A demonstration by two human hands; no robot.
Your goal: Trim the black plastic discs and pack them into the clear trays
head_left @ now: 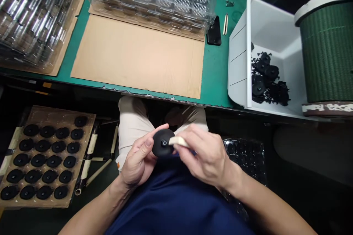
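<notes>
A round black disc (158,148) with a small raised hub is held above my lap by my left hand (140,158), thumb on its face and fingers behind. My right hand (204,154) pinches a pale, cream-coloured piece (178,141), whose end reaches over the disc's right part beside the hub. Whether that end touches the disc is too small to tell. Similar black discs sit in rows in a clear tray (64,116) at the lower left.
On the green table (216,69) lie a cardboard sheet (140,55), stacked clear trays (165,3) and a phone (214,31). A white bin (238,55) at right holds black discs and scraps, beside a green woven drum (327,47). More clear trays (30,14) stand upper left.
</notes>
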